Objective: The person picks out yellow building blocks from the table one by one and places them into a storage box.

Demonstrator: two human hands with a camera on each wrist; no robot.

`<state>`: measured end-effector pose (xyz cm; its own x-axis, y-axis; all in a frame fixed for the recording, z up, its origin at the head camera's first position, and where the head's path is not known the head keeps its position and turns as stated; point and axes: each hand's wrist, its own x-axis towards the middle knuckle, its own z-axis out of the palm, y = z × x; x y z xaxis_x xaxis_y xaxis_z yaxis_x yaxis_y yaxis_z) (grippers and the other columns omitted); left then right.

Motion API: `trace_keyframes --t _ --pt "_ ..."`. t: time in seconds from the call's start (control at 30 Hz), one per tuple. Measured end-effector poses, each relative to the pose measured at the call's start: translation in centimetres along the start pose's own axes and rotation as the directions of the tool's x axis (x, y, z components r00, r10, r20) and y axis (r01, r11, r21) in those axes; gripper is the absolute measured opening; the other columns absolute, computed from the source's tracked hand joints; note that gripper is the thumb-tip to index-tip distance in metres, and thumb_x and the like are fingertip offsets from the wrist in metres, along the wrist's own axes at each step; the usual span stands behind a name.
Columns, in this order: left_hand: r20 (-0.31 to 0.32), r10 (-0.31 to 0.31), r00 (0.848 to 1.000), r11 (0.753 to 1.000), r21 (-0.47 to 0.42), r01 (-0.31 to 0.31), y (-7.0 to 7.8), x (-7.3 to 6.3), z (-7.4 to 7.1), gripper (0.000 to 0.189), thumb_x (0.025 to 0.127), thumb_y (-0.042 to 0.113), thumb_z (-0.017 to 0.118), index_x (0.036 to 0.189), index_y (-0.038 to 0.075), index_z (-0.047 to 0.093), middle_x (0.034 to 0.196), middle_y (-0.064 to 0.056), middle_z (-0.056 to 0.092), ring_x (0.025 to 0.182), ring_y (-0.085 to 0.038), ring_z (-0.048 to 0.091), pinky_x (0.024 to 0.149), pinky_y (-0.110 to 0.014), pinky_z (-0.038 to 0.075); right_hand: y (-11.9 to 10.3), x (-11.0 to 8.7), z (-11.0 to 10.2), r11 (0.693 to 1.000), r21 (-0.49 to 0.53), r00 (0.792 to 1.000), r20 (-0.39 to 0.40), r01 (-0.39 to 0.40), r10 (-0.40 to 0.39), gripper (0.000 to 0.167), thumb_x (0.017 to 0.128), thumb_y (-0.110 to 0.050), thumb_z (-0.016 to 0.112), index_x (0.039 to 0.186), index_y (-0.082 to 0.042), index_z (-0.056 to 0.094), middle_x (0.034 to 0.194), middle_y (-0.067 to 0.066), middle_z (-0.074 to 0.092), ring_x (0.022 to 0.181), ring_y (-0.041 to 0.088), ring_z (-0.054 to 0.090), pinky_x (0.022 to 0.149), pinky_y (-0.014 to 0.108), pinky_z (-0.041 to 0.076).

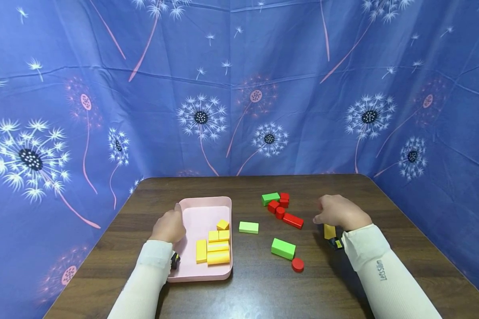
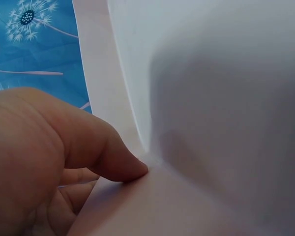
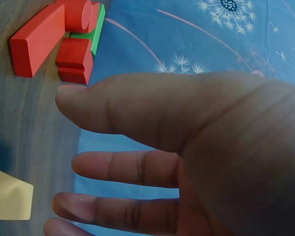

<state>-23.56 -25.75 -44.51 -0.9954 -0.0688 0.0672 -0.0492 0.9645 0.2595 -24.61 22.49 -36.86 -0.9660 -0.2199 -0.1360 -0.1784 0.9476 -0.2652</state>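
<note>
A pale pink tray [image 1: 199,279] stands on the left part of the table, with several yellow blocks [image 1: 218,257] gathered along its right side. My left hand [image 1: 168,226] grips the tray's left wall; in the left wrist view, the thumb [image 2: 123,162] presses the inner face and the other fingers lie outside. Over the right part of the table hovers my right hand [image 1: 341,212], thumb and fingers apart with nothing between them. Just below it lies a yellow block [image 1: 329,232], partly covered by the hand and wrist, also visible in the right wrist view.
Several red blocks [image 1: 293,220] cluster around a green block [image 1: 270,198] toward the back middle. Nearer are a light green block [image 1: 249,227], a bright green block [image 1: 283,249] and a red disc [image 1: 297,265]. A blue dandelion-print cloth [image 1: 303,146] hangs behind the table.
</note>
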Motion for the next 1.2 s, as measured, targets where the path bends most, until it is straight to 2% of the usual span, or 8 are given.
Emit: trace_keyframes --t 0.27,0.63,0.9,1.2 --pt "-0.002 -0.001 1.000 1.000 -0.003 0.001 -0.2 0.0 0.1 0.077 0.091 0.006 0.065 0.155 -0.014 0.028 0.133 -0.033 0.063 0.112 -0.049 0.068 0.096 -0.061 0.054 0.9 0.5 0.3 1.000 0.004 1.000 -0.009 -0.011 0.011 0.025 0.083 -0.025 0.082 0.088 -0.007 0.065 0.080 0.005 0.060 0.071 0.022 0.054 0.060 0.037 0.043" --pt "-0.009 0.004 1.000 1.000 -0.004 -0.004 -0.1 0.0 0.1 0.075 0.092 0.005 0.063 0.154 -0.014 0.028 0.132 -0.033 0.063 0.111 -0.049 0.068 0.094 -0.062 0.054 1.8 0.9 0.7 0.997 0.036 0.997 0.040 -0.067 0.065 0.038 0.080 -0.022 0.086 0.103 0.001 0.067 0.089 0.009 0.067 0.077 0.024 0.062 0.063 0.039 0.052" --pt "0.004 -0.010 1.000 1.000 -0.001 0.010 0.0 0.0 0.2 0.077 0.092 0.005 0.065 0.156 -0.013 0.027 0.135 -0.033 0.062 0.112 -0.048 0.068 0.095 -0.062 0.055 1.6 0.9 1.3 0.987 0.119 0.991 0.096 -0.108 0.097 0.038 0.081 -0.017 0.086 0.105 0.002 0.064 0.086 0.009 0.063 0.062 0.024 0.063 0.052 0.031 0.051" --pt "-0.012 0.004 1.000 1.000 0.012 -0.004 -0.1 0.0 0.1 0.075 0.091 0.005 0.064 0.155 -0.013 0.028 0.131 -0.031 0.064 0.107 -0.047 0.070 0.090 -0.061 0.056 1.4 1.0 1.6 0.988 0.116 0.990 0.104 -0.102 0.090 0.042 0.079 -0.015 0.088 0.109 0.003 0.064 0.089 0.010 0.063 0.056 0.021 0.059 0.051 0.031 0.052"
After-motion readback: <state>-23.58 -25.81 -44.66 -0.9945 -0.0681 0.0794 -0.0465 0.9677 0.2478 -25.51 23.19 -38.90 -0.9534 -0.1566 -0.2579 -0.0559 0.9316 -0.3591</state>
